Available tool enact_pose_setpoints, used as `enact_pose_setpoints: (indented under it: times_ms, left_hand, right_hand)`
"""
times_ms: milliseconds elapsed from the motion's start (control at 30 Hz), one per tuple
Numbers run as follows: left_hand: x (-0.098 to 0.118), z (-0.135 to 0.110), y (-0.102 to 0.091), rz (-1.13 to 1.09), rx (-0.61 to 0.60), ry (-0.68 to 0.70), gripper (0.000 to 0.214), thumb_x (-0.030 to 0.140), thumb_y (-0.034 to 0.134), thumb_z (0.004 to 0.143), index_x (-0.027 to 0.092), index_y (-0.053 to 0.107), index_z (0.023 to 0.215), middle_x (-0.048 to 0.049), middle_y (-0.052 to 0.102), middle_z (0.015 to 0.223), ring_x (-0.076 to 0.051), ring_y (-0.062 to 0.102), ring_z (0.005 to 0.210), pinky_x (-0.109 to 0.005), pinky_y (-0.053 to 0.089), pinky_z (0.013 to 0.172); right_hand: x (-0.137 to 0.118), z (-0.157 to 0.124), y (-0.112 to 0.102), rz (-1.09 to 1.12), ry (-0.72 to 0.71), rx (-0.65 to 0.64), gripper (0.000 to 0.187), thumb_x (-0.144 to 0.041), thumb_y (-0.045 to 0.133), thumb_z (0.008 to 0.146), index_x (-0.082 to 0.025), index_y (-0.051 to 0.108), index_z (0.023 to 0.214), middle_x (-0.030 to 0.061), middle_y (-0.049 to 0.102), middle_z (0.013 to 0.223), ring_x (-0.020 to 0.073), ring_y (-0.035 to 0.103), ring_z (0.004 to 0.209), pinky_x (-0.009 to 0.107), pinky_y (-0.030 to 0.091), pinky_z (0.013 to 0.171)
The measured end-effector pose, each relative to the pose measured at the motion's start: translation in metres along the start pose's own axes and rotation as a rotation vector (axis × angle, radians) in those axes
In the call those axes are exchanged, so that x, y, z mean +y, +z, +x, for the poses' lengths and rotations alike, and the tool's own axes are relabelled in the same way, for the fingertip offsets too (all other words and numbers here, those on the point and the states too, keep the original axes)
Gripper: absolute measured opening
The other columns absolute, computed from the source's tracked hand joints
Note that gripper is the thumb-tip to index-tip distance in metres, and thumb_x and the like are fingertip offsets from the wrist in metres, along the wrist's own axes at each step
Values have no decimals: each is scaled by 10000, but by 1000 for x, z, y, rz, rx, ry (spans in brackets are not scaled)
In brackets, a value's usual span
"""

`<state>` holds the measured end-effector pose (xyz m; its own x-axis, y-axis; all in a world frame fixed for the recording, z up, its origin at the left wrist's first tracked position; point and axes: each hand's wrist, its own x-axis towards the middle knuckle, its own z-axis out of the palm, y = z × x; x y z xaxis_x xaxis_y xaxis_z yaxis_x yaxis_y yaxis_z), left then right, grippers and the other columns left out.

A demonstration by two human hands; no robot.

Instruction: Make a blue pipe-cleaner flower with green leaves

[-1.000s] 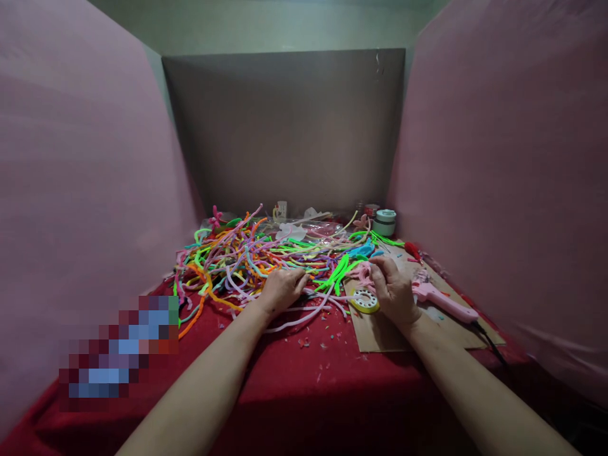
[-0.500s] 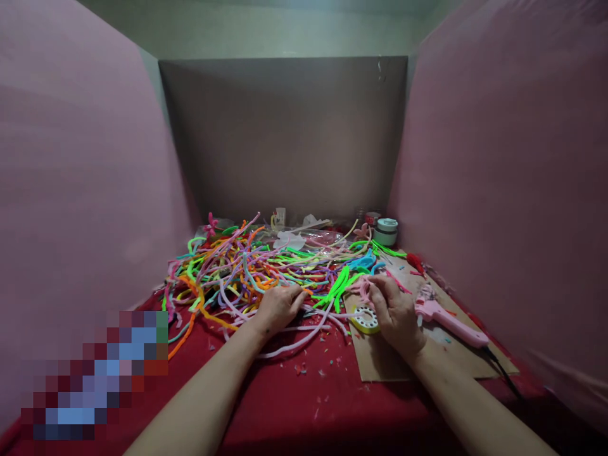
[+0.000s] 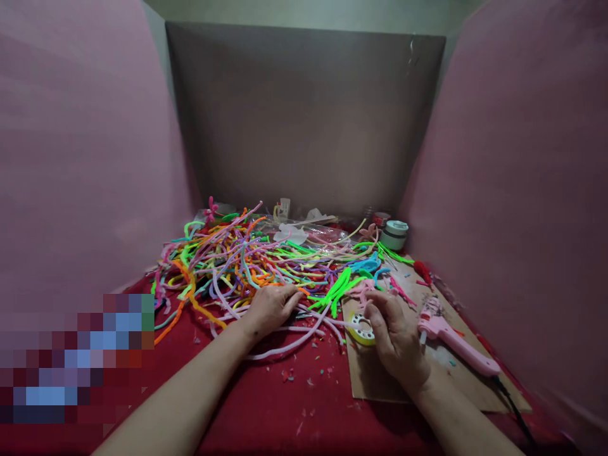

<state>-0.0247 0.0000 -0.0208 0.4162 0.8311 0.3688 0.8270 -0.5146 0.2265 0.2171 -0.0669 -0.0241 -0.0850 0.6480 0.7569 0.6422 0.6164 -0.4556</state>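
My left hand [image 3: 273, 310] rests at the front of a tangled heap of coloured pipe cleaners [image 3: 237, 253]. Its fingers are curled closed, and what lies inside them is hidden. On the right, my right hand [image 3: 396, 332] hovers over a piece of brown cardboard [image 3: 375, 380], with thumb and forefinger slightly apart. Just beyond its fingertips is a bent pink pipe-cleaner piece [image 3: 361, 290]. A yellow-edged tape roll [image 3: 361, 329] sits beside the right thumb, partly covered by the hand. Bright green bent pipe cleaners [image 3: 337, 291] lie between my hands.
A pink glue gun [image 3: 458, 345] with a black cord lies on the cardboard, right of my hand. At the back right stands a pale green lidded jar [image 3: 394, 234]. Small scraps dot the red cloth [image 3: 275, 411]. Pink side walls enclose the table.
My right hand has drawn back slightly from the pink piece, which it was pinching before. The left hand stays in nearly the same place. The whole view has shifted a little.
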Motion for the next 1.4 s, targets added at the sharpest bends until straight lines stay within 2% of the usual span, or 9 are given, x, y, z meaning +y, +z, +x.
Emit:
enact_pose_setpoints:
  times_ms: [233,767,1000,1100,1300,1367,1400]
  left_hand:
    - [1,0,-3,40,-19,26,333,334,375,890,175,602,705,-23,626,627,-118,563,577,-212,356,574]
    - [10,-1,-6,79,0,90,342,333,361,889,183,627,734,-37,638,644,-133,560,599,-229,338,580]
    - [11,-3,-10,91,33,101,338,355,381,882,187,626,722,-25,631,622,-122,566,592,-218,345,575]
    - [11,-3,-13,84,65,92,338,344,383,883,183,618,702,-23,632,617,-118,571,581,-216,348,570]
    - [4,0,-16,60,159,40,310,322,381,881,186,627,751,-41,657,670,-145,590,614,-238,359,592]
    - [2,0,-16,56,181,21,314,330,380,880,186,630,758,-43,658,663,-149,589,603,-242,359,584]
    - [2,1,-16,54,185,19,314,335,382,879,189,631,756,-41,659,663,-150,590,602,-242,361,584]
  right_hand:
    - [2,4,-1,-82,-74,57,192,-191,403,884,-200,507,1045,50,618,853,170,611,758,294,464,692]
    - [9,4,2,-87,42,99,219,-232,408,889,-168,526,1061,49,625,802,158,586,645,293,444,619]
    - [13,-2,3,-45,73,137,224,-252,412,888,-197,521,1076,41,606,814,165,584,716,318,448,685]
    - [12,0,-1,-25,105,239,221,-265,415,885,-201,516,1070,25,584,777,151,555,673,314,442,667]
    - [5,18,-17,270,225,664,185,-309,425,872,-203,498,1005,-13,554,706,102,480,538,245,409,539]
    - [5,23,-24,352,289,718,163,-294,469,842,-199,505,970,-24,549,676,90,468,509,220,387,500]
    - [7,25,-28,361,335,694,158,-285,496,820,-194,514,948,-25,551,665,90,471,505,214,382,488]
